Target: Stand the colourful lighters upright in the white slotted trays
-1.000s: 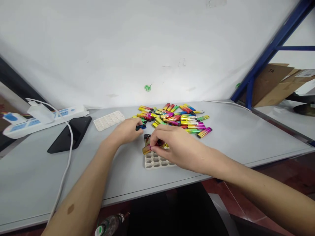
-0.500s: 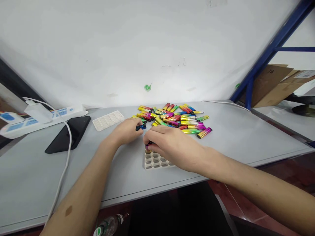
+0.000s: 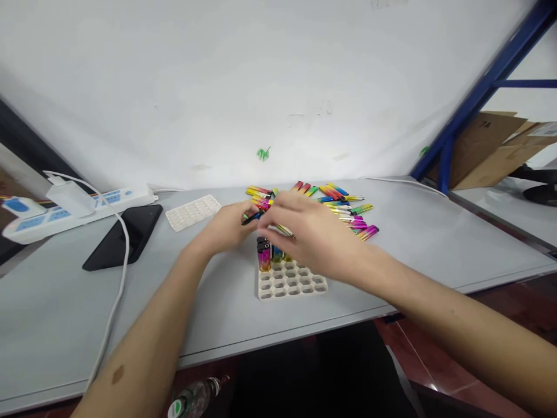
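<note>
Between the fingertips of my left hand (image 3: 228,226) is a dark blue lighter (image 3: 251,219) with a black top. Close to it, my right hand (image 3: 319,232) reaches across with slightly blurred fingers apart and nothing visible in them. Below my right hand lies a white tray (image 3: 292,288) with rows of holes. A purple-and-gold lighter (image 3: 264,259) stands upright in its left column, with others upright behind it, partly hidden by my right hand. Several shiny multicoloured lighters (image 3: 337,191) lie in a loose pile beyond my hands.
A second white holed tray (image 3: 194,213) lies to the left, near a black phone (image 3: 124,238). Further left are a white power strip (image 3: 82,215) and a white cable (image 3: 124,255). The wall (image 3: 209,87) rises behind the table. A plastic bottle (image 3: 195,397) is below the table edge.
My right hand has come up off the purple-and-gold lighter, which now stands in the tray, and has moved toward my left hand. My left hand still holds the blue lighter.
</note>
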`<state>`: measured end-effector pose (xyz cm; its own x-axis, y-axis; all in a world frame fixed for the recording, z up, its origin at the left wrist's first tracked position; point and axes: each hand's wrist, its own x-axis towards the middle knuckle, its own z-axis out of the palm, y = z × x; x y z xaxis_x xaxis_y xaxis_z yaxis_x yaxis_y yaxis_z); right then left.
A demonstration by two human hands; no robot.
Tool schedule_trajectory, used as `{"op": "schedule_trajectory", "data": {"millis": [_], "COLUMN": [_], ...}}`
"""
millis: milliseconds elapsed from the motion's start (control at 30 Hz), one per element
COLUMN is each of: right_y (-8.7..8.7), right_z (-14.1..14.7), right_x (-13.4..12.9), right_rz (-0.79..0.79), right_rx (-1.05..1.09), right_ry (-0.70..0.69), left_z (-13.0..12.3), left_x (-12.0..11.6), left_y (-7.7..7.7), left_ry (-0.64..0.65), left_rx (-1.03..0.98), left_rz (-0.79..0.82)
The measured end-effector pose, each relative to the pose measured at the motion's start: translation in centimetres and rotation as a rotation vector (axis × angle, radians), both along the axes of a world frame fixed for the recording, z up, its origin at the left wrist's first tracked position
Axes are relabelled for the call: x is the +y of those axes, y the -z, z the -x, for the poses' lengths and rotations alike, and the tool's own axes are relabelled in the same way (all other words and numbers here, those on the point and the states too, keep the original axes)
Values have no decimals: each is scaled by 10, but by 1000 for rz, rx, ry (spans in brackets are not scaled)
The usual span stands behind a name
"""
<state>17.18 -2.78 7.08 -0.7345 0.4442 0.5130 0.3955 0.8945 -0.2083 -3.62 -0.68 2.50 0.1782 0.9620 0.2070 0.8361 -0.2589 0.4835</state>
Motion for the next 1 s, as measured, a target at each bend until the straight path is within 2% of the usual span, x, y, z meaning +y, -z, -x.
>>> {"op": "schedule_trajectory", "data": {"millis": [100, 200, 267, 433, 567, 633, 700, 800, 933, 1000], "right_y": [-3, 3, 10, 28, 37, 40, 44, 51, 61, 62], "right_z": [-1, -1, 1, 8, 6, -1, -11, -29, -42, -42], "right_x": [22, 47, 60, 75, 80, 85, 90, 96, 99, 98], "right_rz": [29, 188, 326, 617, 772, 830, 868, 916, 986, 1000], "right_rx": [174, 282, 300, 434, 727, 871, 969, 1014, 950, 919], "right_ry": [117, 156, 128, -9, -5, 50, 109, 151, 168, 155], "left_z": [-5, -10, -12, -17, -18, -18, -16, -14, -12, -13], "left_x": [-2, 0, 2, 3, 2, 3, 6, 11, 22, 28], "left_y": [-4, -1, 3, 5, 2, 3, 8, 22, 41, 47], "left_ry": [64, 102, 118, 97, -1, -72, -82, 39, 185, 210], "left_rx": [-295, -590, -733, -815, -705, -501, -217, 89, 207, 245], "left_rz": [-22, -10, -17, -8, -51, -124, -197, -228, -223, -214]}}
